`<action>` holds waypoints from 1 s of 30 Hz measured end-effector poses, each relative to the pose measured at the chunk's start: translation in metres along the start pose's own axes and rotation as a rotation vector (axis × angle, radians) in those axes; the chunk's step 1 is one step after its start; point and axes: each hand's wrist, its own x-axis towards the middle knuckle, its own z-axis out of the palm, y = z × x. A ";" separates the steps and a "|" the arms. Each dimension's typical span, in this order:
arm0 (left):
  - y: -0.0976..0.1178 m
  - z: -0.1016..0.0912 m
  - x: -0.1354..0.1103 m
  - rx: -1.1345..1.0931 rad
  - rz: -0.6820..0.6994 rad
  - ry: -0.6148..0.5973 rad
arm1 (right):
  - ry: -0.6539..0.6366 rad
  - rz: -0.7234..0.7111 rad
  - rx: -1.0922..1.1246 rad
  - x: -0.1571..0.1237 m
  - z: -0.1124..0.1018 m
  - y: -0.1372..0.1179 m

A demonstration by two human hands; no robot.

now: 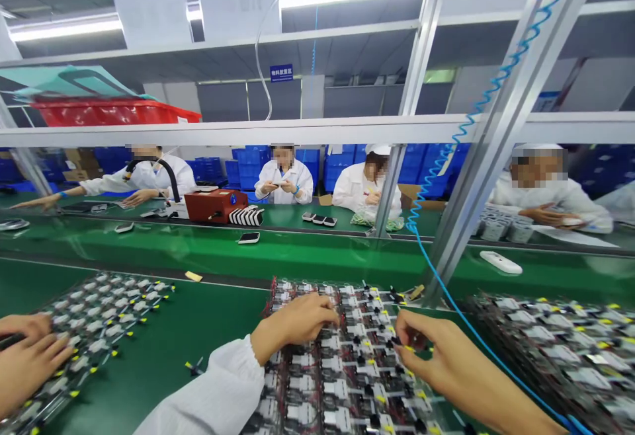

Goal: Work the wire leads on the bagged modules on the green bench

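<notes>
A large stack of small white modules with black parts, yellow tips and red wires (342,382) lies on the green bench (218,336) in front of me. My left hand (295,321), in a white sleeve, rests on its upper edge, fingers curled over the modules. My right hand (414,342) pinches something small at the stack's right side, partly hidden by my fingers. A similar stack (550,355) lies to the right. Another stack (94,316) lies to the left, beside a co-worker's hand (30,362).
A blue hose (476,283) runs down across the view beside an aluminium upright (501,131). A white device (501,262) lies on the green shelf beyond. Across the bench, co-workers in white sit by a red machine (208,205), with blue crates behind.
</notes>
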 end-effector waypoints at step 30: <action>-0.022 0.023 0.006 -0.367 -0.112 0.107 | -0.194 0.052 -0.017 0.074 0.060 0.006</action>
